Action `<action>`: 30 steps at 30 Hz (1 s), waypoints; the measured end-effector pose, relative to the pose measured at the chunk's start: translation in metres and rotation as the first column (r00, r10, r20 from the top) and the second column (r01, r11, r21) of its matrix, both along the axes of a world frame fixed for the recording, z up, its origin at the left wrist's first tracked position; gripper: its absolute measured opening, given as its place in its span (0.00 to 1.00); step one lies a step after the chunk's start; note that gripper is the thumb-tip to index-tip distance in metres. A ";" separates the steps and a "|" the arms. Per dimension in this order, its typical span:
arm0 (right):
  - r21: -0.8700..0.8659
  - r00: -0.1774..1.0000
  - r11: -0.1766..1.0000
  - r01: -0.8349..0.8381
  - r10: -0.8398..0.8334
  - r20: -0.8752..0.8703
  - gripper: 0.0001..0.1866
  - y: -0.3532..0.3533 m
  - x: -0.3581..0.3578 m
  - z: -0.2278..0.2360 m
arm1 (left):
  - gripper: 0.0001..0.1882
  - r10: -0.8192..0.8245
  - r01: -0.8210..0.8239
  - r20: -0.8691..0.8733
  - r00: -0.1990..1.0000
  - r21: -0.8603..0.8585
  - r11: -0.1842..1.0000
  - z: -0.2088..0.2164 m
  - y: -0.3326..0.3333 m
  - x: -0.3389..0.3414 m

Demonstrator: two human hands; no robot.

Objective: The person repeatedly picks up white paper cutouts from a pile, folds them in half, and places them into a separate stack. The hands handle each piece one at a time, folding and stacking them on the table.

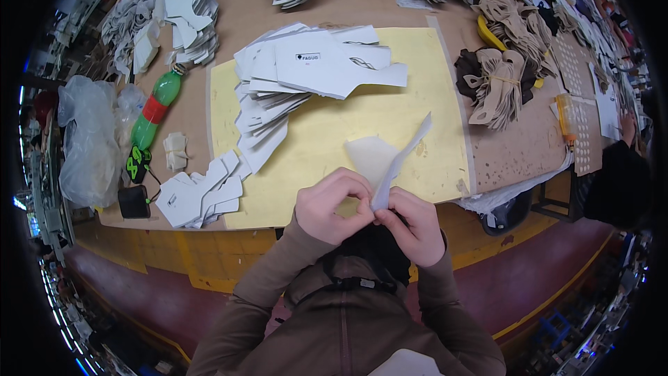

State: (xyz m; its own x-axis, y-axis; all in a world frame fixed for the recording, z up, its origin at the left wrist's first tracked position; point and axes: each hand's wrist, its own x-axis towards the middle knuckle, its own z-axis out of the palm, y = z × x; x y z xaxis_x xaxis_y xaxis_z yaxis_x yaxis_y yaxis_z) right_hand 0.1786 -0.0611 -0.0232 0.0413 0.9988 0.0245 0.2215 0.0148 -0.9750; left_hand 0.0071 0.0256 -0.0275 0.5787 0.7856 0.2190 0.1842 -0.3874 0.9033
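1. We hold a white cut piece [402,157] above the near edge of the yellow sheet [316,141], right of its middle.
2. Its long, narrow flap rises from our fingertips and points away from us, slanting toward the sheet's far right; a broader, paler part leans more toward the far left. We cannot tell whether this is one folded piece or two.
3. Our left hand [334,203] pinches the piece's lower end from the left; our right hand [415,225] pinches it from the right, and the two nearly meet.
4. Open yellow surface shows right of the held piece, up to the tape [454,108] along the sheet's right edge.
5. On the sheet's far left part lies a fanned white stack [327,63]; a smaller white pile [202,191] overlaps its near left corner.
6. The sheet lies on a brown table [188,115]. Left of it we see a green bottle [165,89]; right of it, a beige bundle [497,87].
7. Nearer to us than the sheet, the floor [543,275] is dark red with yellow bands.
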 end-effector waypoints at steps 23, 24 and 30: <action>0.041 0.994 0.999 0.037 -0.041 0.102 0.04 0.001 -0.012 0.000 | 0.07 0.019 0.027 -0.161 0.987 0.275 0.961 0.003 -0.008 -0.006; 0.047 0.994 0.999 0.027 -0.032 0.102 0.04 0.001 -0.012 0.001 | 0.07 0.015 0.009 -0.101 0.995 0.233 0.972 0.000 -0.008 -0.006; -0.053 0.996 0.998 -0.045 0.040 -0.084 0.02 -0.005 -0.003 0.002 | 0.09 0.197 -0.040 0.215 0.957 -0.573 0.819 -0.015 -0.005 -0.011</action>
